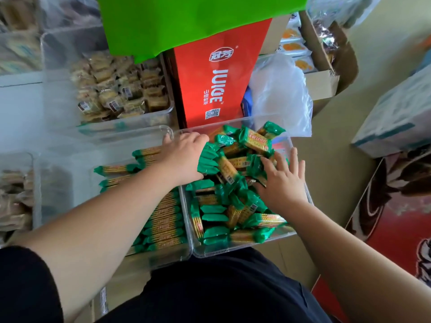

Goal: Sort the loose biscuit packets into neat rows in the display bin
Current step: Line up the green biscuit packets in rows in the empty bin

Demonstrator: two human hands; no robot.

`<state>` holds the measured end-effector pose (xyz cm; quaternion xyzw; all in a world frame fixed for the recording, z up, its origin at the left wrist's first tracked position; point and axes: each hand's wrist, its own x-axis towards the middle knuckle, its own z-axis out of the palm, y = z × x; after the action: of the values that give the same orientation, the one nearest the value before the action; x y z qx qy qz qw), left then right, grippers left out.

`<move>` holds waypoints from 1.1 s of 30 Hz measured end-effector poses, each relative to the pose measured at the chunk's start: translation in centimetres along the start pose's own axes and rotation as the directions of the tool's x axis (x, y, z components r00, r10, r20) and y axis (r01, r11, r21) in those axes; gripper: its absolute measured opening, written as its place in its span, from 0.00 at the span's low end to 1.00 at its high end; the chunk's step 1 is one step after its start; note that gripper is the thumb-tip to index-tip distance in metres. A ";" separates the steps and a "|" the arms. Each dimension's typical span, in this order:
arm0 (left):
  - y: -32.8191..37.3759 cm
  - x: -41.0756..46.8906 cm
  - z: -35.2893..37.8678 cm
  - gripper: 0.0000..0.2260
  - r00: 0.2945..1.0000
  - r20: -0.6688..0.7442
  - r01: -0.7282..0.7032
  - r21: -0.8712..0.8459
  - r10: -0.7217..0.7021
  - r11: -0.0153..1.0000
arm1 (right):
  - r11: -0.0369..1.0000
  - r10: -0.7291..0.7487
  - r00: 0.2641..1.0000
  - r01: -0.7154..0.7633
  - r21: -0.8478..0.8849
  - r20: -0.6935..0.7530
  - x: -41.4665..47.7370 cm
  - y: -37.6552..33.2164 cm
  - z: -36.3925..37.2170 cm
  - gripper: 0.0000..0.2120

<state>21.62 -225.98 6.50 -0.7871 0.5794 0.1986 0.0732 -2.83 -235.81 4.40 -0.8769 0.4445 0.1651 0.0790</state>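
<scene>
Head view looks down on two clear plastic bins set side by side in front of the person. The left bin [161,254] holds biscuit packets in rows [166,220], green ends lined up, packed along its near right side, with a few more lying towards the far left. The right bin [235,251] holds a loose heap of packets [242,141], the same kind piled at all angles.

The left hand [184,157] reaches across the edge where the two bins meet. It appears to grip a stack of packets [210,157] held on edge against the palm, though the fingers are hidden under them, so the hold is not certain. The right hand [284,183] lies flat on the heap with its fingers spread and straight, holding nothing.

Beyond the bins stands a red juice carton [210,85] with a green sheet [186,19] above it. Left of the carton is another clear bin of brown wrapped cakes [121,89]. To its right, a crumpled clear plastic bag [279,94] lies near an open cardboard box [323,83].
</scene>
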 end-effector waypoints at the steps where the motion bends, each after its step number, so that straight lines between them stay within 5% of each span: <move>1: 0.3 0.1 0.1 0.41 1.000 -0.010 0.013 0.015 -0.013 1.000 | 1.000 -0.012 1.000 0.013 0.009 -0.020 0.0 0.1 0.2 0.34; 8: -0.2 -0.3 0.2 0.31 0.990 -0.141 0.001 -0.088 -0.013 0.996 | 0.986 -0.017 0.997 0.029 0.165 -0.074 0.4 0.3 -0.3 0.28; 13: -1.3 -2.9 -1.5 0.32 0.928 -0.370 -0.104 -0.364 -0.041 0.926 | 0.907 -0.061 0.962 0.165 0.387 -0.266 0.7 -1.5 -1.9 0.29; 16: -2.3 -5.6 -2.9 0.32 0.916 -0.358 -0.124 -0.680 -0.180 0.723 | 0.756 -0.231 0.925 0.366 0.542 -0.301 0.6 -4.2 -4.0 0.39; 19: -3.7 -8.1 -3.1 0.33 0.932 -0.259 -0.135 -0.899 -0.255 0.417 | 0.622 -0.406 0.875 0.475 0.623 -0.262 0.5 -7.9 -6.1 0.47; 22: -5.7 -10.5 -1.8 0.35 0.966 -0.173 -0.148 -0.979 -0.192 0.139 | 0.601 -0.549 0.799 0.582 0.548 -0.247 0.3 -11.4 -7.6 0.53; 27: -8.9 -14.2 1.1 0.36 0.986 -0.081 -0.094 -0.992 -0.147 -0.080 | 0.655 -0.663 0.748 0.554 0.513 0.039 -0.6 -17.4 -7.5 0.52; 29: -10.8 -15.0 2.6 0.37 0.983 -0.029 -0.048 -0.994 -0.180 -0.099 | 0.714 -0.622 0.781 0.538 0.449 0.053 -0.5 -19.5 -6.7 0.51; 33: -15.3 -15.2 5.4 0.32 0.912 0.107 0.162 -0.981 -0.397 0.108 | 0.848 -0.478 0.877 0.447 0.285 0.047 0.0 -21.7 -6.1 0.47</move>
<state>30.94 -205.85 5.82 -0.7561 0.1584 0.4319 -0.4656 15.99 -224.72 9.89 -0.9283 0.2325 0.1306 0.2589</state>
